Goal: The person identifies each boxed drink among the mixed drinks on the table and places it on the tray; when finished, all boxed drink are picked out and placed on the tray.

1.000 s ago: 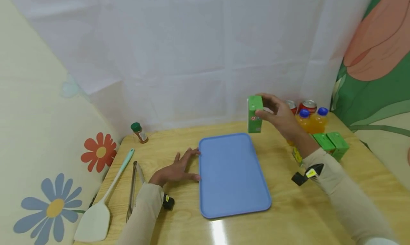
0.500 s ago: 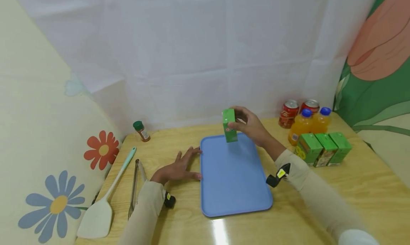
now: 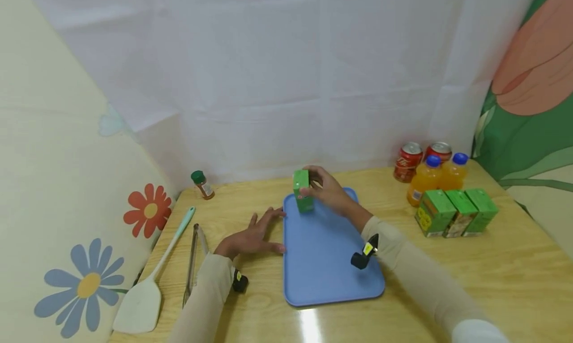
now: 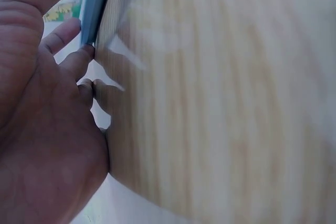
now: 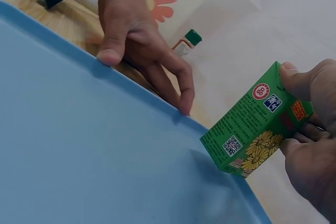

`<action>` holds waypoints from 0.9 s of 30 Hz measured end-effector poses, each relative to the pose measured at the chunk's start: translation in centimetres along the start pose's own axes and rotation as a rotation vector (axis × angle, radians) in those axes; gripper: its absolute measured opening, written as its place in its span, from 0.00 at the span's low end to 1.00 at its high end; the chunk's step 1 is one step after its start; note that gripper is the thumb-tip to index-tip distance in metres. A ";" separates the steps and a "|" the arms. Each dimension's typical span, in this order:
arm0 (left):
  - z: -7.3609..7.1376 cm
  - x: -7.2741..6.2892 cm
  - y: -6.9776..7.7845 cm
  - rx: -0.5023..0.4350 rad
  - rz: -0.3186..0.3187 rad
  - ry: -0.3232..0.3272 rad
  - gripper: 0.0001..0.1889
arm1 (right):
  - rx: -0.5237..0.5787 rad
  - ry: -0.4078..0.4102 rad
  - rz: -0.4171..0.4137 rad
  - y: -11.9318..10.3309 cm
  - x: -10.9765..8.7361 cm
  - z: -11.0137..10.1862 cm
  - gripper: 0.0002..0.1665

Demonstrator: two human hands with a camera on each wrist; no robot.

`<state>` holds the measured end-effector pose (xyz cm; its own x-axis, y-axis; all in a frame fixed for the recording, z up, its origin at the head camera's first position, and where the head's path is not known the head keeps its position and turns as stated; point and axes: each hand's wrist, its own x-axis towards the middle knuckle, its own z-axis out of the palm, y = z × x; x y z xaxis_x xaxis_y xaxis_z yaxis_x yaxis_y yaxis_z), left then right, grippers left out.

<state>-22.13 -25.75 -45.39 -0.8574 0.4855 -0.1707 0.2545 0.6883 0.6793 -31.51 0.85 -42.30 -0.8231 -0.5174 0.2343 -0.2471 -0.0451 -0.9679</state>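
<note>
A green drink carton (image 3: 302, 191) is gripped between the thumb and fingers of my right hand (image 3: 330, 192). It stands nearly upright over the far left corner of the blue tray (image 3: 329, 261). In the right wrist view the carton (image 5: 251, 129) shows yellow flowers and a QR code; whether its base touches the tray I cannot tell. My left hand (image 3: 251, 238) rests on the table with spread fingers, thumb and fingertips against the tray's left rim. In the left wrist view the left palm (image 4: 50, 129) lies beside the wood surface.
Three more green cartons (image 3: 455, 211) stand in a row at the right, before orange drink bottles (image 3: 427, 178) and red cans (image 3: 407, 163). On the left lie a spatula (image 3: 141, 303) and metal tongs (image 3: 192, 258). A green-capped spice jar (image 3: 203, 185) stands near the back wall.
My right hand has carried the carton leftward and down, from right of the tray to above its far left corner. The left hand has stayed at the rim.
</note>
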 end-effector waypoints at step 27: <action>0.2 -0.1 -0.1 -0.002 0.019 0.010 0.48 | -0.146 -0.060 0.045 1.2 0.3 2.4 0.47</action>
<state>-21.99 -25.78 -45.61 -0.8567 0.4932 -0.1510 0.2697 0.6779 0.6839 -30.83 -1.38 -43.64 -0.8041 -0.5664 0.1806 -0.2855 0.1016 -0.9530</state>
